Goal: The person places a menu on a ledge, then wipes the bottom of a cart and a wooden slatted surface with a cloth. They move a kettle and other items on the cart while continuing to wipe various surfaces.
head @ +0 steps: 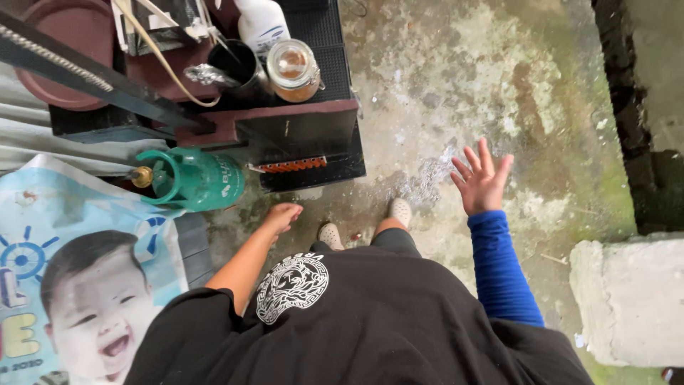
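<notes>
The person stands on a stained concrete floor (456, 78), looking down past a black shirt with a round white emblem (292, 286). The left hand (283, 215) hangs loosely curled with an empty grip, just beside a green gas cylinder (196, 180) lying on its side on the floor, its brass valve pointing left; a white label shows on the cylinder's right end. The right hand (481, 182), in a blue sleeve, is raised over the floor with fingers spread wide, holding nothing.

Behind the cylinder stands a dark bench (285, 117) with a reddish front edge. Near its right corner sit a clear glass jar (293, 70) with amber contents, a black cup (235, 65), and a white plastic bottle (261, 23) with a blue label. A round brown tray (60, 43) lies at the bench's left end.

At the lower left, a light-blue printed banner (68, 264) covers a surface. A grey concrete block (630, 299) sits at the floor's right edge.
</notes>
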